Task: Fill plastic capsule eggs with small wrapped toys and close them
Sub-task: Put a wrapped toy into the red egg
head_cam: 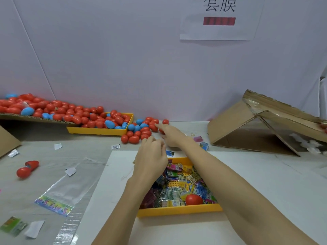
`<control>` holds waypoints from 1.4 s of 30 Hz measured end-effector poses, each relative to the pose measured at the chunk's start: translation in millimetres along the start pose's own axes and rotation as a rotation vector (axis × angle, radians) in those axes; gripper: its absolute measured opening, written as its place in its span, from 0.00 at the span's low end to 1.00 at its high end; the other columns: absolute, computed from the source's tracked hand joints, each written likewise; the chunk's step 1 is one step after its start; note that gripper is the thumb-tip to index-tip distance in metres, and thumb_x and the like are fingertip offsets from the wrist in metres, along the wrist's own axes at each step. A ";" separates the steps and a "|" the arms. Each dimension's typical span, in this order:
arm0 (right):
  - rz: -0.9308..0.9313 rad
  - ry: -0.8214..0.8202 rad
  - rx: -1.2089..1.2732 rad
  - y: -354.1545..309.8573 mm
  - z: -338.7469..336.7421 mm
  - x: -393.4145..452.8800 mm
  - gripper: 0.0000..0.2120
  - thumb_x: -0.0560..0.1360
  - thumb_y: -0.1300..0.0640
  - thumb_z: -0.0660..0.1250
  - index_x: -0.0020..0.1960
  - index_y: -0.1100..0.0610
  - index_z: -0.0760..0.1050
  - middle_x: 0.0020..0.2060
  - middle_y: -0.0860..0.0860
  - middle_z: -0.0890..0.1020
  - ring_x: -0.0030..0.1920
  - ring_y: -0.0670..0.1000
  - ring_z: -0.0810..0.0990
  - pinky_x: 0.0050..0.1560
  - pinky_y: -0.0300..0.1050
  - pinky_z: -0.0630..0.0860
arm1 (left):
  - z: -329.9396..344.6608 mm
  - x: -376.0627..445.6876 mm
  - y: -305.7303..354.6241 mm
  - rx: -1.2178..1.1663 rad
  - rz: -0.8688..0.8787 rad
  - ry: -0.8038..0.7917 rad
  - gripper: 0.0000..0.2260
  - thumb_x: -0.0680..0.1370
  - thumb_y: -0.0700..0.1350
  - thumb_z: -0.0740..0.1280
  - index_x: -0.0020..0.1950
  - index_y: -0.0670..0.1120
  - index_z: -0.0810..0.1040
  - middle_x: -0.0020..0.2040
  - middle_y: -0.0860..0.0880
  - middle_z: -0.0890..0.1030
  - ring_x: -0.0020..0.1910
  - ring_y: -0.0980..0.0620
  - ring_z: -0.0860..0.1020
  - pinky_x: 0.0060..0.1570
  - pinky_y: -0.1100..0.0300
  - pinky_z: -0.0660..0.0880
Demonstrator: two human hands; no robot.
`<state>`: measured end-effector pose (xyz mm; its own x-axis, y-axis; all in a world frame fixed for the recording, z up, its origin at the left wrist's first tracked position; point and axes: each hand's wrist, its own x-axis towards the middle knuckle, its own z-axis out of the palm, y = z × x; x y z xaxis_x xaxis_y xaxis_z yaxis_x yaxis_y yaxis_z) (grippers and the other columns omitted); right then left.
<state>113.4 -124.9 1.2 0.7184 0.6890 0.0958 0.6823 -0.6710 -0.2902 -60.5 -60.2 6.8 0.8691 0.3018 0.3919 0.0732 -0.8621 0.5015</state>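
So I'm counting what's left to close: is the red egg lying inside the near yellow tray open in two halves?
No, the red egg in the near yellow tray looks whole, lying on the wrapped toys.

Eggs (136,133) red and blue; trays (178,210) yellow; wrapped toys (178,184) multicoloured, barcoded; box (235,128) brown.

toys (178,184) in tray (178,210), eggs (141,129) behind

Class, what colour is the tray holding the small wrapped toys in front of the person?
Yellow. The tray shows best in the head view, its only view.
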 end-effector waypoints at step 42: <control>0.085 0.198 -0.040 -9.3 -20.4 -186.5 0.12 0.78 0.44 0.72 0.57 0.49 0.83 0.51 0.47 0.83 0.58 0.48 0.72 0.56 0.44 0.73 | -28.6 5.3 15.1 -0.932 -0.043 -0.096 0.09 0.81 0.41 0.71 0.59 0.51 0.83 0.50 0.51 0.88 0.50 0.53 0.87 0.51 0.66 0.81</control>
<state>-24.2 -252.7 5.5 0.7832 0.5652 0.2589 0.6204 -0.7374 -0.2672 -68.8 -60.0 38.6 0.9145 0.2548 0.3144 -0.2792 -0.1649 0.9460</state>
